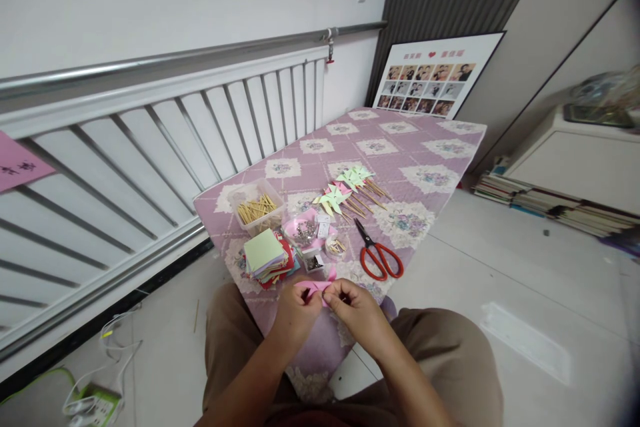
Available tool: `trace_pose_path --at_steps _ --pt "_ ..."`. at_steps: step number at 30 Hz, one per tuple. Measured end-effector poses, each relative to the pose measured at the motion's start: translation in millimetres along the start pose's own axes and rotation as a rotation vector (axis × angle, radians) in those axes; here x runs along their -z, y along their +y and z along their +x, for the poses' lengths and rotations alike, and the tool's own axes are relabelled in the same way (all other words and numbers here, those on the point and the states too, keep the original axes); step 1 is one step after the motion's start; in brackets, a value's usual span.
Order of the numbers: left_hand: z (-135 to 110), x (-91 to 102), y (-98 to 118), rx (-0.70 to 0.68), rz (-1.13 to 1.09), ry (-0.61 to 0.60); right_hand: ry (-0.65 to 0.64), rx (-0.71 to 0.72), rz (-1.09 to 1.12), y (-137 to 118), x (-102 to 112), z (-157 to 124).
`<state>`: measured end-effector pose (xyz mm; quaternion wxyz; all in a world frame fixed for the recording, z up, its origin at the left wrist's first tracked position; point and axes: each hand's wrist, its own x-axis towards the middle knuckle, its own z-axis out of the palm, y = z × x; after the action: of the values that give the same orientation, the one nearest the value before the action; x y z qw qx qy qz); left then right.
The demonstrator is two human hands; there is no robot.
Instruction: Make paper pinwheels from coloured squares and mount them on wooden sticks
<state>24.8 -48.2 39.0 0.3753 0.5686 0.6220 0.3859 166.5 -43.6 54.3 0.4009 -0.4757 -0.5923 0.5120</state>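
Observation:
Between my two hands, over the near corner of the table, is a pink paper pinwheel (316,286) with folded blades. My left hand (296,310) pinches its left side. On its right side, the thumb and fingers of my right hand (356,310) are pressed together at the paper near its middle; any small part there is hidden. Just beyond lie a small box of dark pins (314,261), a round tub of small pale pieces (336,247) and a bag of metal pins (304,230). A stack of coloured paper squares (264,255) sits left of them.
Red-handled scissors (381,260) lie at the table's right edge. Several finished pinwheels on sticks (345,193) rest farther back. A plastic box of wooden sticks (257,208) stands left. A white radiator (200,127) borders the patterned tablecloth (380,147); a power strip (100,407) lies on the floor.

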Motion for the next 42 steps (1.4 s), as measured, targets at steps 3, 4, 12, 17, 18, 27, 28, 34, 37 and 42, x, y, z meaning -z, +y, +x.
trace_pose_path --at_steps 3,4,12,17,18,27,28,34,37,42 --pt "-0.7 -1.0 1.4 -0.070 0.015 0.047 0.031 -0.013 0.013 2.4 -0.8 0.9" --pt "-0.8 -1.1 1.9 -0.080 0.015 0.050 0.047 -0.012 -0.006 3.3 -0.8 1.1" --pt "0.9 -0.2 -2.2 -0.058 0.038 0.006 0.281 0.005 -0.223 11.5 -1.2 3.6" --pt "1.7 0.2 -7.3 -0.037 0.023 -0.020 0.158 -0.063 -0.003 14.7 -2.4 4.6" --pt "1.6 0.4 -7.5 -0.042 0.021 -0.026 0.126 -0.074 0.057 15.3 -2.6 4.6" --pt "0.7 1.9 -3.7 -0.073 -0.038 -0.030 0.009 -0.177 0.295 13.7 -3.4 1.9" --pt "0.7 1.9 -3.6 -0.063 -0.031 -0.034 0.015 -0.179 0.292 13.2 -3.2 1.7" --pt "0.2 -0.6 -5.7 -0.084 -0.002 -0.012 0.018 -0.207 0.312 10.2 -1.9 2.1" --pt "0.1 -2.1 -7.5 -0.111 0.049 0.008 -0.005 -0.200 0.345 10.1 -1.6 2.6" --pt "1.6 -3.7 -11.0 -0.155 0.098 0.018 0.000 -0.177 0.346 16.5 -0.4 3.2"
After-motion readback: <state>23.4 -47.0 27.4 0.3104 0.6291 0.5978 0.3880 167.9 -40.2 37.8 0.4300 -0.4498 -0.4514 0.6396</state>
